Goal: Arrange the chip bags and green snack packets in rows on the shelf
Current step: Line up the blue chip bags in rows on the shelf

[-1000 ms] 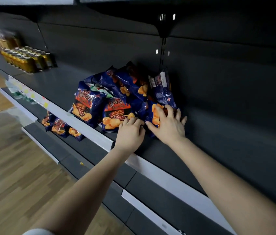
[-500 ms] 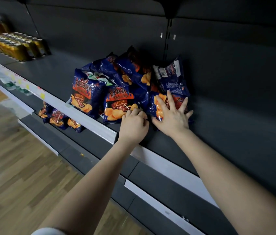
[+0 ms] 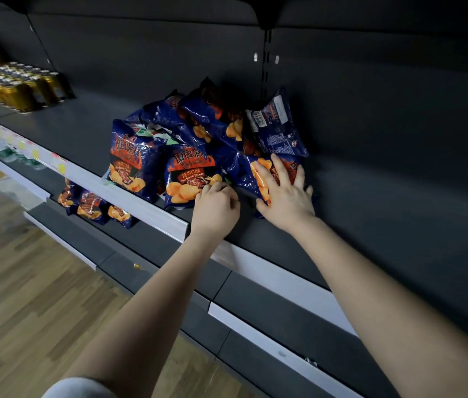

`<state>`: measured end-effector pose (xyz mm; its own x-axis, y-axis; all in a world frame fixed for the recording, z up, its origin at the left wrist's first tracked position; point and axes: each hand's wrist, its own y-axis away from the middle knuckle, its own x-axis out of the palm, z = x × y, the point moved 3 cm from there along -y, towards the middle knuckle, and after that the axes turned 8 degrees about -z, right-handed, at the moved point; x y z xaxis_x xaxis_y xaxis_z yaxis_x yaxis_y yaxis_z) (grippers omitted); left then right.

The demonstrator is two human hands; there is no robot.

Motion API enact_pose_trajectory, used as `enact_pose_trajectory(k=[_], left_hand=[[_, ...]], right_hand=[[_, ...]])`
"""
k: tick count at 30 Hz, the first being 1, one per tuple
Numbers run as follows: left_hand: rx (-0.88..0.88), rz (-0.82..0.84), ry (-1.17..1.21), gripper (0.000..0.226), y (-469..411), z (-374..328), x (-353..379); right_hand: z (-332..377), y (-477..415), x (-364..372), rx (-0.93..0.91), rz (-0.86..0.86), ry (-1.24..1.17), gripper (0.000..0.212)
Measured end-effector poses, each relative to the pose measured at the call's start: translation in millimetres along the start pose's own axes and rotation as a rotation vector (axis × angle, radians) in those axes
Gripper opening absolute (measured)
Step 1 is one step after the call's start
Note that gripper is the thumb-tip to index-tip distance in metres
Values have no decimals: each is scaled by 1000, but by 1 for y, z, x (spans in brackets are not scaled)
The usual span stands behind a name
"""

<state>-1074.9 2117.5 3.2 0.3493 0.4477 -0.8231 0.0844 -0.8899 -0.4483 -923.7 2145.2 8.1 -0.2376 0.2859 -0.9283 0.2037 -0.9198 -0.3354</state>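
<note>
Several dark blue chip bags lie heaped on the dark shelf (image 3: 356, 225). My left hand (image 3: 217, 208) has its fingers curled on the lower right corner of the middle front bag (image 3: 189, 179). My right hand (image 3: 284, 193) rests flat with spread fingers on a lying bag (image 3: 251, 175) at the heap's right. Another bag (image 3: 128, 159) stands at the front left, and one bag (image 3: 277, 124) leans back-side-out against the rear wall. A sliver of green and white packet (image 3: 152, 132) peeks out between the bags, mostly hidden.
The shelf's white price rail (image 3: 129, 193) runs along its front edge. Gold cans (image 3: 11, 84) stand at the far left of the same shelf. More chip bags (image 3: 92, 208) lie on the lower shelf, with bottles (image 3: 0, 145) further left. Wooden floor lies below.
The view has shifted closer and slightly down. Both hands stay on the same bags; my right hand has slid a little lower on its bag.
</note>
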Motion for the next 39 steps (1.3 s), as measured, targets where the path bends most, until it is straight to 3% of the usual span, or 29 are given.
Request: enact_pose_trajectory(k=[10, 16, 20, 25, 29, 31, 34, 39], left_hand=[[20, 17, -35, 25, 2, -5, -3], [2, 14, -1, 25, 7, -34, 0], [-25, 54, 226, 23, 9, -98, 16], [-81, 116, 622, 28, 13, -205, 21], [19, 342, 876, 21, 29, -291, 28], [160, 503, 861, 34, 46, -330, 32], [314, 551, 800, 69, 68, -377, 43], [250, 546, 992, 79, 92, -429, 61]], right_hand=[[-26, 31, -18, -102, -38, -35, 78], [-68, 61, -52, -168, -106, 94, 87], [-119, 88, -77, -222, -294, 178, 100], [-188, 133, -114, -218, -337, 292, 99], [-234, 173, -142, -147, -312, 283, 104], [-255, 192, -155, -78, -296, 274, 107], [-282, 222, -171, -7, -296, 317, 107], [-330, 272, -194, 230, -358, 371, 117]])
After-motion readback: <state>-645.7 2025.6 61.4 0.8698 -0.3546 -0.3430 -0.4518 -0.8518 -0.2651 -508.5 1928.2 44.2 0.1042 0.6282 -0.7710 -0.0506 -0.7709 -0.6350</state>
